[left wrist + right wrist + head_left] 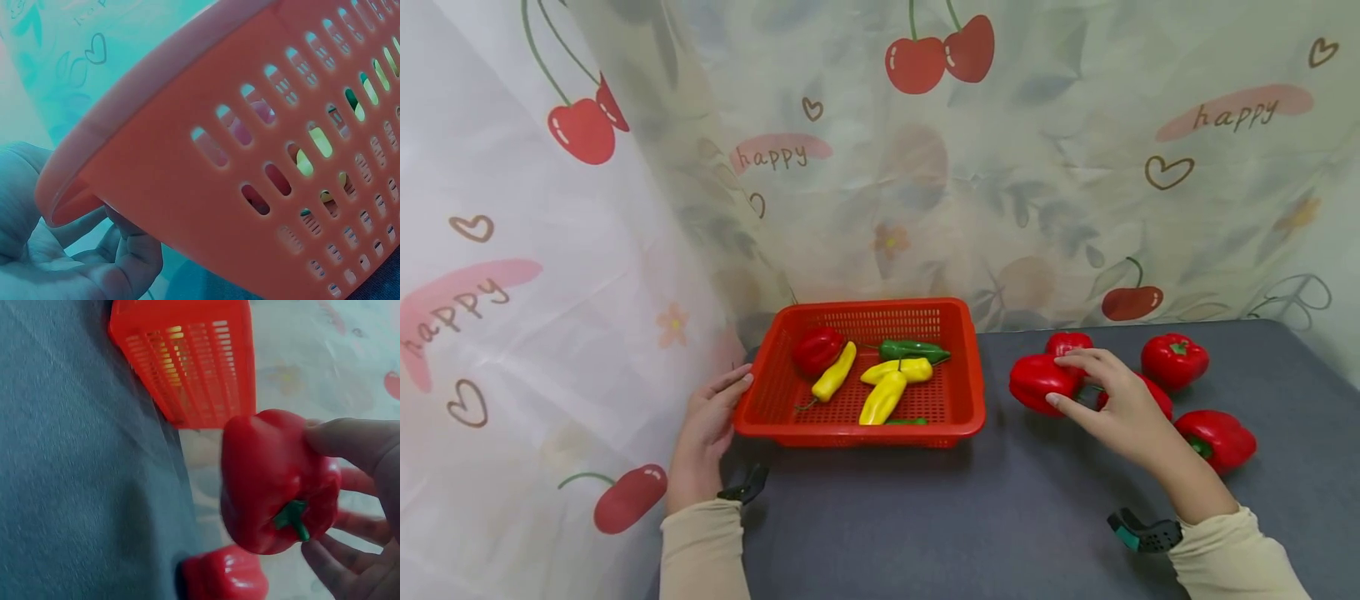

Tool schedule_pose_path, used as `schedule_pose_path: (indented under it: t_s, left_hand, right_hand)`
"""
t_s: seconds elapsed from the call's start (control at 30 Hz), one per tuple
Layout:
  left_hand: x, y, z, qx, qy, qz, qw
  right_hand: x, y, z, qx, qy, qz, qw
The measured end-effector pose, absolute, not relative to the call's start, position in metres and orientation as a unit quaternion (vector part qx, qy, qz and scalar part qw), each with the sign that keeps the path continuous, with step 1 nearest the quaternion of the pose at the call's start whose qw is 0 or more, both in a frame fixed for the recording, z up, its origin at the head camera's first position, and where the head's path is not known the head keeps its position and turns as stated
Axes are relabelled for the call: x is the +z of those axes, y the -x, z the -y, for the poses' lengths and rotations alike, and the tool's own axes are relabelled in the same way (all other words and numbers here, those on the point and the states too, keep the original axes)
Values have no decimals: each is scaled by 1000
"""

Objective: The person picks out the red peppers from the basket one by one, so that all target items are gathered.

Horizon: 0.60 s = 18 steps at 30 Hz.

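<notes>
A red bell pepper (pixel 265 481) with a green stem is pinched between the thumb and fingers of my right hand (pixel 1120 408), to the right of the basket. In the right wrist view it hangs above the dark cloth. My left hand (pixel 707 429) is at the left side of the red-orange plastic basket (pixel 859 438); in the left wrist view its fingers curl under the rim (pixel 94 134). Inside the basket lie a red bell pepper (pixel 817 351), several yellow peppers (pixel 883 398) and a green pepper (pixel 914 351), with another green piece (pixel 907 422) partly hidden by the front wall.
More red bell peppers (pixel 1176 361) lie on the dark grey cloth (pixel 985 517) around and behind my right hand, one (pixel 1217 440) nearest the right wrist. A printed curtain (pixel 1037 200) rises behind the table, and a second white panel (pixel 550 333) stands along the left.
</notes>
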<state>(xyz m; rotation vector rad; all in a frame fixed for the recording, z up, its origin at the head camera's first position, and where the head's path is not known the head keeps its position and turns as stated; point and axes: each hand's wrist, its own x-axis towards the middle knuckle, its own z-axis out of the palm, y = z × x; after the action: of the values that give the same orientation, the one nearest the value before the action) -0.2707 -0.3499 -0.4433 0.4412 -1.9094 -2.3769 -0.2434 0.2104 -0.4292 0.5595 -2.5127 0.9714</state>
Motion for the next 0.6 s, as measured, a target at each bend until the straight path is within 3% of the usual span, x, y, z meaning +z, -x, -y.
schedule_pose_path:
  t_s: [0.6]
  left_hand:
    - [-443, 270, 350, -761, -150, 630, 26]
  right_hand:
    - [-441, 251, -227, 290, -186, 927, 148]
